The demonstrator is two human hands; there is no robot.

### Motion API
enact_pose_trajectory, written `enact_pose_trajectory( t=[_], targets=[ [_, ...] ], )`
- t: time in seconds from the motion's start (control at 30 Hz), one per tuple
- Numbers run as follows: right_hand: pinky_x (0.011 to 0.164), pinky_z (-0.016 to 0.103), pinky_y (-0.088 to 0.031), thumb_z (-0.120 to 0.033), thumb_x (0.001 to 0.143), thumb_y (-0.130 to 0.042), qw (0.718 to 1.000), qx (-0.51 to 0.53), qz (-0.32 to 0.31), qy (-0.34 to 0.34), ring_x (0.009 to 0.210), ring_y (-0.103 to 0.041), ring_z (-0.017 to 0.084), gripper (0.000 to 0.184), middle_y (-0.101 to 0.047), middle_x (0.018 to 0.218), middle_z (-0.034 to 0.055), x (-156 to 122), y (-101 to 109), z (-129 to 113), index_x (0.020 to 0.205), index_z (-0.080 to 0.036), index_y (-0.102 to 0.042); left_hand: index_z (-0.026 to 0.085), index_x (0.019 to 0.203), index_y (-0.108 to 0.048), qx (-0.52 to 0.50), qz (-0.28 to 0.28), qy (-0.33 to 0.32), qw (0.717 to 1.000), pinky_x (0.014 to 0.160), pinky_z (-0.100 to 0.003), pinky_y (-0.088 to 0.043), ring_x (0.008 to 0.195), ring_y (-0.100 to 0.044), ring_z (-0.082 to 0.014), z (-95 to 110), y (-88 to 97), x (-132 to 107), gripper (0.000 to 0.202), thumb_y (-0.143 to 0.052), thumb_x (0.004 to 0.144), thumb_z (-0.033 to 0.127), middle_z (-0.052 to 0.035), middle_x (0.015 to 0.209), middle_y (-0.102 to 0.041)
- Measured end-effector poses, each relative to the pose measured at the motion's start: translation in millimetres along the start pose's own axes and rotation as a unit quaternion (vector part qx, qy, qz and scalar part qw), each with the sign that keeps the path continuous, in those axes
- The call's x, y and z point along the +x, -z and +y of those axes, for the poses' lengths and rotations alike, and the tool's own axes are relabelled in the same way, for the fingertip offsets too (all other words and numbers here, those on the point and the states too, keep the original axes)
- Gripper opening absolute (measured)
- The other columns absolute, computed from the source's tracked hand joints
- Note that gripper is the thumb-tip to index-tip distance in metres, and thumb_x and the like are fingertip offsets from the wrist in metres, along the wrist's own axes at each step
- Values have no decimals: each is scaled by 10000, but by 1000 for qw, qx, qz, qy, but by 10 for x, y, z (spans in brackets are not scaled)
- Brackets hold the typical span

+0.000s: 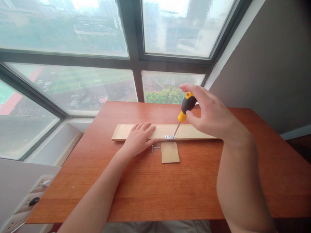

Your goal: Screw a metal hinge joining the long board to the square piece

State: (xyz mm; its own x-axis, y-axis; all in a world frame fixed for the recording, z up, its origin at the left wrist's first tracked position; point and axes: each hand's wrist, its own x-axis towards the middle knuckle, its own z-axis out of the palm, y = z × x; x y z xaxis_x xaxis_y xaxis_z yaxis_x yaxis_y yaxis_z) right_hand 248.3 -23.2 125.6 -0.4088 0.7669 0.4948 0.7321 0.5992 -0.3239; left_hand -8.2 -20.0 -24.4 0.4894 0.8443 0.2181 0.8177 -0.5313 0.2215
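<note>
My right hand (206, 108) grips a screwdriver (189, 104) with a black and yellow handle. Its shaft slants down to the left, and the tip meets the right end of a small metal bracket (169, 137). That bracket lies at the near edge of a long pale wooden board (191, 131). On the board's left part my left hand (139, 137) rests flat, fingers stretched out. Just in front of the board lie a small square wooden piece (170, 152) and a T-shaped metal tool (155, 148) beside it.
The board lies across a reddish-brown wooden table (145, 184). Large windows (97, 84) stand beyond the table's far edge. A grey wall (272, 74) rises on the right. Power sockets (29, 202) sit at the lower left, beside the table.
</note>
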Motion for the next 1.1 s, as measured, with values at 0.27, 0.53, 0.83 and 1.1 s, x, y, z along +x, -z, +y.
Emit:
enact_pose_trajectory(
  t=[0.27, 0.53, 0.83, 1.1],
  targets=[
    [892, 424, -521, -239, 863, -573, 998, -27, 40, -44, 1018, -656, 251, 396, -679, 1222, 62, 32, -9, -49, 1258, -263, -567, 246, 1286, -558, 13, -3, -4, 1000, 1086, -482, -365, 1270, -500, -311, 3, 5, -3, 427, -556, 936, 489, -113, 1377, -563],
    [828, 422, -534, -332, 859, -625, 997, -29, 20, -73, 978, -655, 261, 443, -688, 1183, 79, 11, 2, -49, 1287, -255, -542, 228, 1302, -554, 23, -2, -9, 1000, 1088, -473, -366, 1278, -495, -314, -18, -18, 0, 463, -547, 940, 516, -121, 1385, -561],
    [840, 374, -551, -173, 812, -623, 998, 36, 20, -48, 903, -676, 204, 532, -682, 1189, 53, 5, 14, -4, 1326, -262, -518, 232, 1294, -546, 33, 0, -15, 999, 1075, -463, -380, 1265, -504, -304, -21, -21, -4, 456, -551, 940, 519, -112, 1380, -562],
    [795, 430, -551, -278, 839, -647, 993, -42, 53, -93, 817, -677, 241, 443, -717, 1002, 58, 35, -53, 0, 1275, -251, -571, 239, 1293, -547, 34, 3, -17, 999, 1074, -455, -380, 1260, -509, -300, -20, -14, -6, 449, -556, 938, 515, -109, 1375, -564]
  ],
)
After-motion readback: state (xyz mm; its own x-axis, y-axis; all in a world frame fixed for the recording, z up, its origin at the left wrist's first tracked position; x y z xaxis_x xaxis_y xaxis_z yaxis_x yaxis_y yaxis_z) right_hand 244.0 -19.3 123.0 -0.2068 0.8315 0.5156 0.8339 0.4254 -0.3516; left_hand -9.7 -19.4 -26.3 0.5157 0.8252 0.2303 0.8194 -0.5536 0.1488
